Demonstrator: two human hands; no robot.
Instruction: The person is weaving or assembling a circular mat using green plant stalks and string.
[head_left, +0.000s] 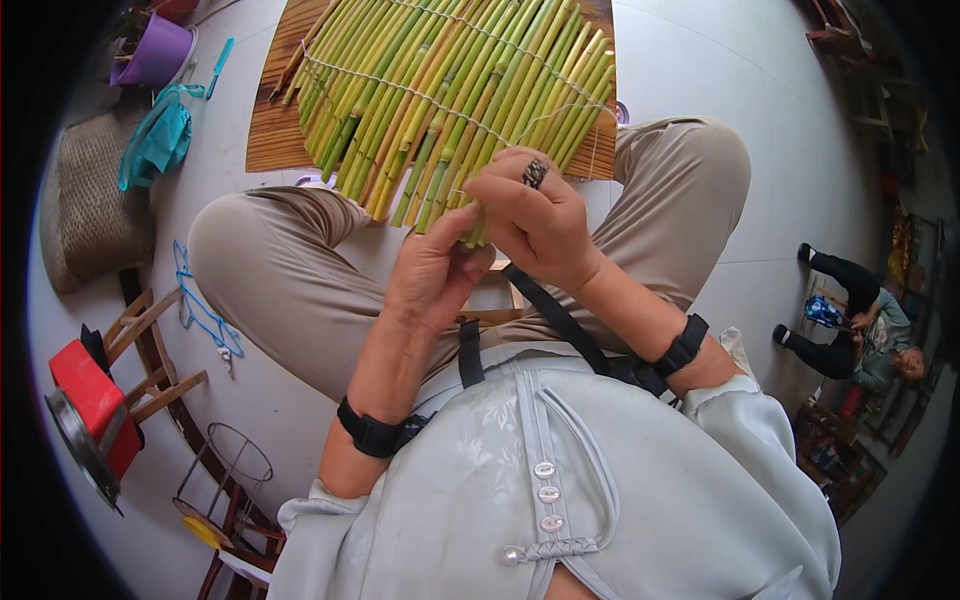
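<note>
A mat of green and yellow plant stalks (420, 97), laid side by side and bound by rows of white string (390, 84), lies on a brown wooden board (262, 142). Its near ends overhang the board's edge. My left hand (439, 266) pinches the near stalk ends between thumb and fingers. Touching it, my right hand (525, 210) is closed over the same ends, and a small thin pointed thing, perhaps a needle, shows at its fingertips. A ring is on this hand. Loose string runs over the stalks to the right. What lies inside the fingers is mostly hidden.
My knees flank the board. At left are a purple pot (154, 49), a teal bag (161, 135), a woven cushion (105, 195), blue hangers (202, 307), a red box (90, 405) and a wire frame (232, 465). Another person (874, 330) sits at far right.
</note>
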